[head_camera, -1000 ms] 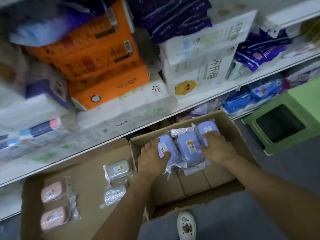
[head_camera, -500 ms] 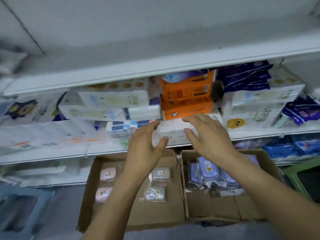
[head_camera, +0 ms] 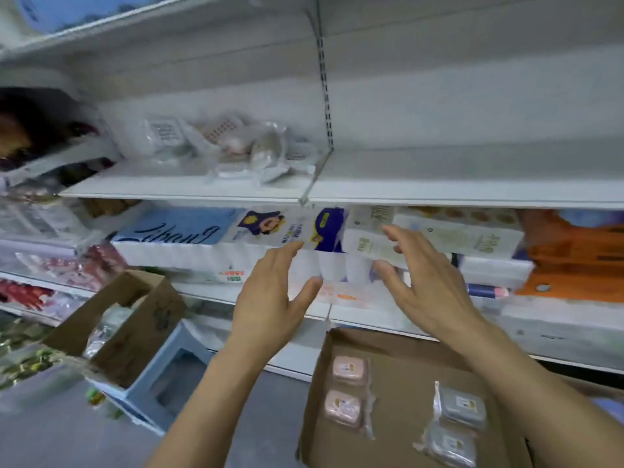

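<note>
My left hand [head_camera: 270, 298] and my right hand [head_camera: 425, 285] are raised side by side in front of a white shop shelf, fingers straight and spread, holding nothing. Behind them lie white packs of paper rolls [head_camera: 209, 258]. Below my right arm a flat cardboard box [head_camera: 405, 366] holds two pink wrapped cases [head_camera: 347, 386] and two grey wrapped cases [head_camera: 456, 420]. The upper shelf [head_camera: 189, 189] carries several clear-wrapped items [head_camera: 229, 146].
An orange tissue pack [head_camera: 574, 258] sits on the shelf at the right. A tilted cardboard box [head_camera: 135, 315] rests on a light blue stool [head_camera: 162, 390] at the left. Red and dark packages [head_camera: 40, 288] fill the left shelves. Grey floor [head_camera: 67, 440] below.
Both hands let go of the blue cases in the box and rose empty toward the shelf. The view swung up and to the left; the box with the blue cases has left the view.
</note>
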`<state>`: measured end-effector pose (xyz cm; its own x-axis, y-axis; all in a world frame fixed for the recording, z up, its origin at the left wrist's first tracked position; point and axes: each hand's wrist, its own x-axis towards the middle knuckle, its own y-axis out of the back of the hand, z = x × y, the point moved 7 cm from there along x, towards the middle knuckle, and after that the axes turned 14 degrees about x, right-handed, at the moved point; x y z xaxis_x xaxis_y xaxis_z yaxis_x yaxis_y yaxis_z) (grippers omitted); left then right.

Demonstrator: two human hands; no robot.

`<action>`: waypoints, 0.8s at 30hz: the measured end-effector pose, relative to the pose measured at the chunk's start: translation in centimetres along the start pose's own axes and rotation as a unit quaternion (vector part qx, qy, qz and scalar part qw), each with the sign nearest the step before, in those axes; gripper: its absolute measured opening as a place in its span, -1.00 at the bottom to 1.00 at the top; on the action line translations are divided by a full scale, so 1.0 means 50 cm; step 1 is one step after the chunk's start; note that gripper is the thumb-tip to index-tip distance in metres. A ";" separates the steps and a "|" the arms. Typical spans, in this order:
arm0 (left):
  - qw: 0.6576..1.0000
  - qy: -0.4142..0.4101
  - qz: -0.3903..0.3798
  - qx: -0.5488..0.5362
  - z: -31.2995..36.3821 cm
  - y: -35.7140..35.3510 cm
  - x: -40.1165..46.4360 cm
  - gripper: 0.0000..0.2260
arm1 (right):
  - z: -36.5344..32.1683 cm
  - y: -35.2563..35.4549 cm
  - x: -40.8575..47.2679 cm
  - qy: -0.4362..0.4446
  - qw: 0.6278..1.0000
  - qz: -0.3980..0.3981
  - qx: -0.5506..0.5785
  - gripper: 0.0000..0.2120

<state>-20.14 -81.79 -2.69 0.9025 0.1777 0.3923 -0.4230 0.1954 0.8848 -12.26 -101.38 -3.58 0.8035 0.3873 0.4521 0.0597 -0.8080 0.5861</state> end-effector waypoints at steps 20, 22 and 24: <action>0.996 0.047 -0.035 -0.073 -0.443 0.091 0.272 -0.49 | -0.134 -0.310 0.402 0.002 0.998 -0.054 -0.028 -0.58; 0.992 0.061 -0.064 -0.087 -0.482 0.069 0.349 -0.47 | -0.123 -0.330 0.463 -0.018 0.998 -0.043 -0.046 -0.55; 0.986 0.079 -0.099 -0.107 -0.520 0.039 0.429 -0.44 | -0.114 -0.363 0.517 -0.031 0.997 -0.041 -0.054 -0.50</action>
<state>-3.67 -52.54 0.91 0.9523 0.2611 0.1579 -0.2627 0.4381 0.8597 4.04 -74.18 1.29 0.8339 0.4197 0.3586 0.0664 -0.7212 0.6896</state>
